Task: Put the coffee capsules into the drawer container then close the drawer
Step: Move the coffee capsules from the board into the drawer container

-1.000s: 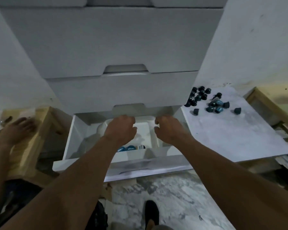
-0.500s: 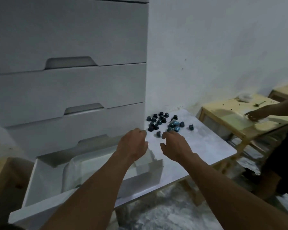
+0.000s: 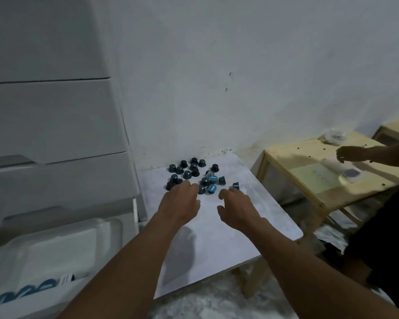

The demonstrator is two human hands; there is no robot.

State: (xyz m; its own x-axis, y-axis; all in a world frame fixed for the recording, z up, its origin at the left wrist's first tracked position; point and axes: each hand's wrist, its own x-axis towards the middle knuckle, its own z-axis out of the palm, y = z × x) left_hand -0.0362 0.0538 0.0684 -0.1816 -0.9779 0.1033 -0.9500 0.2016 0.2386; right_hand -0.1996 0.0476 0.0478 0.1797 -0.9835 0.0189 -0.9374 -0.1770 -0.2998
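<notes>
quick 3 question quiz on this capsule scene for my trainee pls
1. Multiple choice: where does the heap of coffee capsules lie? A on the wooden bench; B on the white table; C on the floor.
2. True or false: the left hand and the right hand are both over that table.
3. Fill in: the lone capsule at the heap's right edge sits just beyond the ___ hand's fingertips.
Key: 1 B; 2 true; 3 right.
</notes>
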